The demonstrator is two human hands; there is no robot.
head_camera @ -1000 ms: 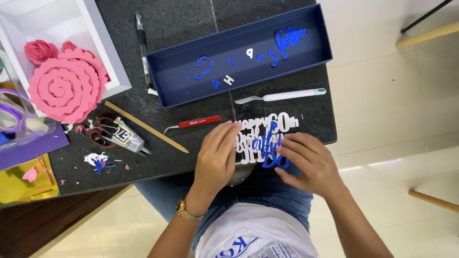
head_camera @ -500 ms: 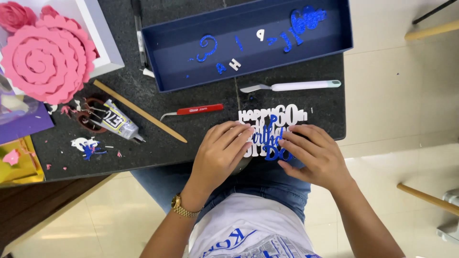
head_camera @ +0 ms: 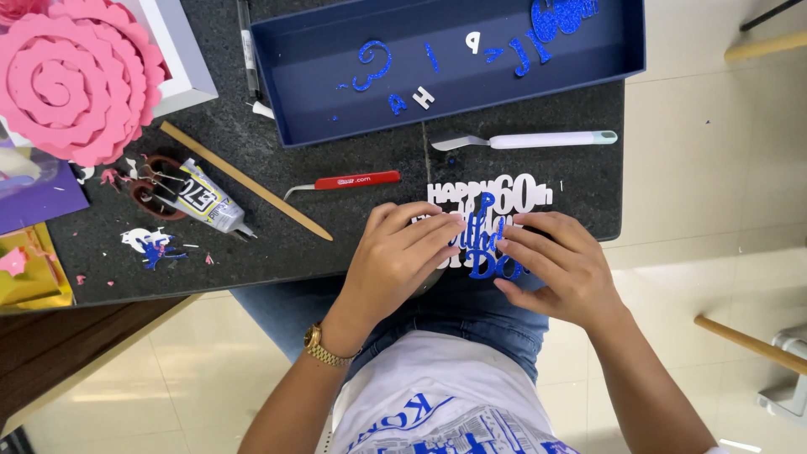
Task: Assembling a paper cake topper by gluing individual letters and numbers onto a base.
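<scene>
The white cut-out cake topper point(head_camera: 492, 202) lies at the near edge of the counter point(head_camera: 336, 235), just below the navy tray point(head_camera: 286, 92). Blue glitter lettering point(head_camera: 485, 244) is pressed onto it from both sides. The left hand point(head_camera: 395, 261) and right hand point(head_camera: 555, 265) are laid flat, fingers extended and close together, gripping nothing. Even, light fingertip pressure is best kept along the thin strokes, so that alignment is held.

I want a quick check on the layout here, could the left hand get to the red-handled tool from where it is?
Probably yes. The left hand rests on the white and blue paper cutout, and the red-handled tool lies just beyond on bare dark table, with nothing between them.
</scene>
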